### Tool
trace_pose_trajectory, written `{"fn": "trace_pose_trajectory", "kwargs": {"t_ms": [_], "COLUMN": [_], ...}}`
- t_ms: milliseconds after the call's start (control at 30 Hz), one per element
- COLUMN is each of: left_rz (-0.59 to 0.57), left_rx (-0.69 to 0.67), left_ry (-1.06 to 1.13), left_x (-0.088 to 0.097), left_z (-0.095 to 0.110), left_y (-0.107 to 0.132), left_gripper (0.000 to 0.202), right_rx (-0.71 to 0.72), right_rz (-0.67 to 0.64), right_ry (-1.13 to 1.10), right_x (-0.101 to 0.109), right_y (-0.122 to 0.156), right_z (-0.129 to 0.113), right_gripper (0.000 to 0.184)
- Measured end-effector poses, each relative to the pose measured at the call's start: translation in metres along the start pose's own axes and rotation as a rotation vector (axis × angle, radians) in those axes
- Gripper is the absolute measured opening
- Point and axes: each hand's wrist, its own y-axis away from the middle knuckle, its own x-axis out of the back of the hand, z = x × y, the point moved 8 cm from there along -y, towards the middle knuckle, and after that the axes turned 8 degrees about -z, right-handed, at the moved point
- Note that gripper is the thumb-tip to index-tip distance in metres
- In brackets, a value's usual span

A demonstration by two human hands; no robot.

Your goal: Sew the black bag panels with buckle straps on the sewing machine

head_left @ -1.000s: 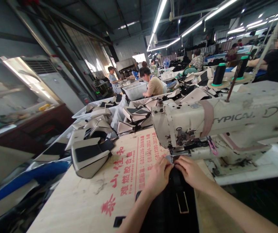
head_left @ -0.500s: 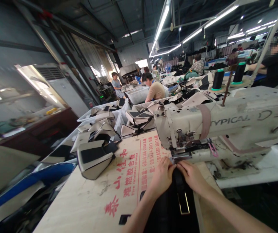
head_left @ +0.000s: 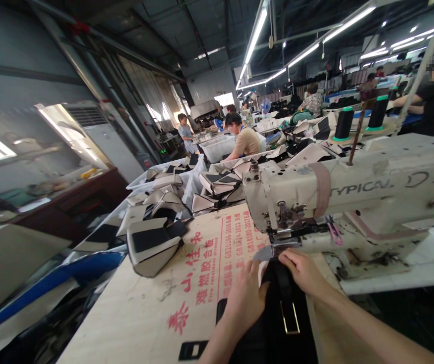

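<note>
A black bag panel (head_left: 273,323) with a strap and a gold rectangular buckle (head_left: 290,317) lies below the needle area of a sewing machine (head_left: 296,197). Its top edge is close to the presser foot. My left hand (head_left: 244,293) grips the panel's left edge, thumb on top and the other fingers partly hidden, with a pale strip of lining showing beside them. At the top right corner my right hand (head_left: 303,273) pinches the panel, its fingertips just below the machine's foot. A black plastic buckle part (head_left: 193,350) sits left of my left forearm.
A plywood board (head_left: 126,313) with red print forms the work surface. On it stands a cream-and-black bag (head_left: 156,247). White bins (head_left: 190,189) of similar bags are behind. Black thread cones (head_left: 343,124) top the machine. Several people work farther back.
My left hand has slid down and left along the panel's edge, away from the foot, uncovering the pale strip. My right hand stays near the same corner. The view has shifted slightly.
</note>
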Motion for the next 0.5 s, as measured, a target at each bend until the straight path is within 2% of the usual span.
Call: {"fn": "trace_pose_trajectory", "kwargs": {"t_ms": [67, 100, 233, 300, 333, 400, 500], "left_rz": [-0.012, -0.063, -0.467, -0.595, -0.626, -0.621, -0.506], "left_rx": [0.007, -0.028, -0.182, -0.195, -0.187, -0.143, -0.071], "left_ry": [-0.002, 0.012, 0.000, -0.021, -0.011, 0.033, 0.075], "left_x": [-0.005, -0.007, -0.009, -0.002, 0.001, 0.003, 0.005], "left_z": [-0.008, -0.009, -0.010, -0.016, -0.020, -0.030, -0.043], "left_y": [-0.001, -0.005, -0.021, -0.024, -0.024, -0.025, -0.034], "left_gripper": [0.049, 0.049, 0.033, 0.017, 0.017, 0.031, 0.044], "right_rx": [0.018, 0.028, 0.033, 0.008, -0.009, -0.043, -0.106], "right_rz": [-0.025, -0.044, -0.096, -0.089, -0.081, -0.069, -0.066], "right_ry": [0.001, 0.003, -0.009, -0.029, -0.044, -0.078, -0.152], "right_x": [-0.001, -0.002, -0.006, -0.005, -0.004, -0.002, -0.005], "right_y": [0.000, 0.000, -0.001, -0.001, -0.002, -0.003, -0.004], "right_z": [-0.002, -0.003, -0.007, -0.005, -0.003, 0.001, 0.011], "right_gripper": [0.029, 0.029, 0.029, 0.030, 0.030, 0.032, 0.035]}}
